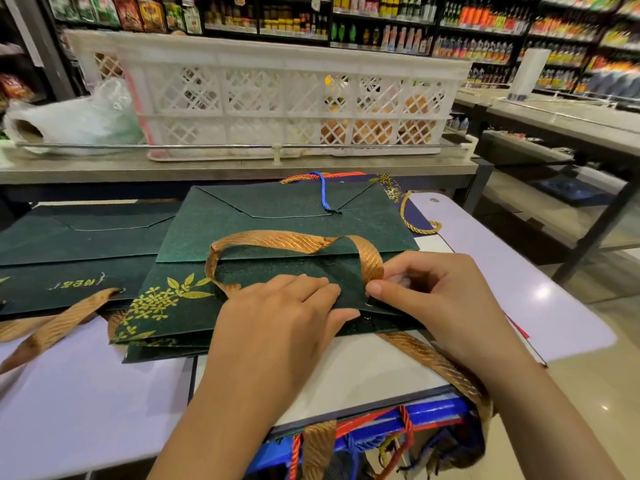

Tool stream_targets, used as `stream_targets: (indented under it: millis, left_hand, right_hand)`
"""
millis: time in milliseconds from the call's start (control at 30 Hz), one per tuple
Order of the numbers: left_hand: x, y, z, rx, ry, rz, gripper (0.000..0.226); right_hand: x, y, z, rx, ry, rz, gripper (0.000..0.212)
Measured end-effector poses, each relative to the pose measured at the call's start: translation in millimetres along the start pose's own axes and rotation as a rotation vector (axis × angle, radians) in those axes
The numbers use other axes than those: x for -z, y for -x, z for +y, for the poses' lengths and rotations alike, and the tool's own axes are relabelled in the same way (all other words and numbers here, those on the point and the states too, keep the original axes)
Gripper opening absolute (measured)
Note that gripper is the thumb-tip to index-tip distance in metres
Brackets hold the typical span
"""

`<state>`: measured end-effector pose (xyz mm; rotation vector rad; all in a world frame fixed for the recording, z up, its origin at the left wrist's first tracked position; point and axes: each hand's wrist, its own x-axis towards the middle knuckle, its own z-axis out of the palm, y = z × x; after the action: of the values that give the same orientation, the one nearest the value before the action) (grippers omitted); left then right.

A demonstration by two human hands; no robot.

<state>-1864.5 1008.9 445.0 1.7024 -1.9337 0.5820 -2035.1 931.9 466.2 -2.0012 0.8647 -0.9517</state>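
Just one wide-angle camera, worn on the person's head, aimed forward and down. The left hand (277, 306) and right hand (433, 296) on the green bag (173, 306) sit right under it, white crate (277, 95) and shelves (381, 15) further back.

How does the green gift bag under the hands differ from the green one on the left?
The held bag shows gold leaves; the left bag shows gold lettering. The left hand presses the held bag and the right hand pinches its edge; the left bag lies untouched. Both are dark green, flat, ribbon-handled.

white lattice crate (277, 95), plastic bag roll (69, 119), stocked shelves (381, 19)
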Motion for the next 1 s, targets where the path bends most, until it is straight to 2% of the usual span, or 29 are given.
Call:
stream_targets:
  millis: [100,267,467,633,733,800,867,1000]
  left_hand:
    - [-1,1,0,0.005,-0.005,0.024,0.044]
    - [-2,4,0,0.026,-0.035,0.088,0.043]
    - [-4,6,-5,0.071,-0.016,0.164,0.049]
    - [-3,6,-6,0.053,0.011,0.238,0.034]
    - [5,10,-1,-0.064,0.086,0.367,0.017]
    - [11,15,7,-0.162,0.111,0.397,0.026]
    - [9,17,12,-0.19,0.083,0.355,0.04]
    - [-5,14,6,0.01,0.054,0.244,0.045]
  right_hand:
    - [0,-1,1,0.0,0.023,-0.011,0.005]
    - [0,-3,2,0.065,0.198,-0.058,0.011]
    - [13,1,-4,0.205,0.317,-0.238,0.024]
    - [7,1,-1,0.246,0.399,-0.2,0.028]
    - [6,1,-1,0.246,0.389,-0.174,0.03]
    - [4,0,-2,0.262,0.384,-0.144,0.028]
    - [0,-1,-4,0.284,0.383,-0.104,0.028]
    - [-8,-2,-5,0.312,0.364,-0.034,0.028]
